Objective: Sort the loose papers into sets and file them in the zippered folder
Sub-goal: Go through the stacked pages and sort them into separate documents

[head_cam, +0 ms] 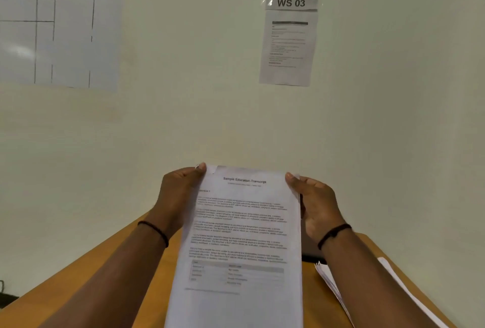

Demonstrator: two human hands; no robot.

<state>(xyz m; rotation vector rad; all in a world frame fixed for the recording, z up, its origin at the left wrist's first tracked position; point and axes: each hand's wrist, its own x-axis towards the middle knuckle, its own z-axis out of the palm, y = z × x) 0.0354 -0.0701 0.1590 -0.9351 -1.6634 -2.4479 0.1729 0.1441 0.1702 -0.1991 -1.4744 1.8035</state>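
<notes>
I hold a stack of printed papers (241,243) upright in front of me; its top sheet is headed "Sample Education Transcript". My left hand (178,196) grips the stack's upper left edge, thumb on the front corner. My right hand (317,207) grips the upper right edge in the same way. A dark object (311,254), possibly the zippered folder, shows partly behind the stack's right side on the table. More loose papers (330,283) lie fanned on the table under my right forearm.
The wooden table (126,243) runs along a pale wall. On the wall hang a "WS 03" label with a printed sheet (288,46) and a whiteboard sheet with lines (52,23). A dark item (6,298) sits at the far left edge.
</notes>
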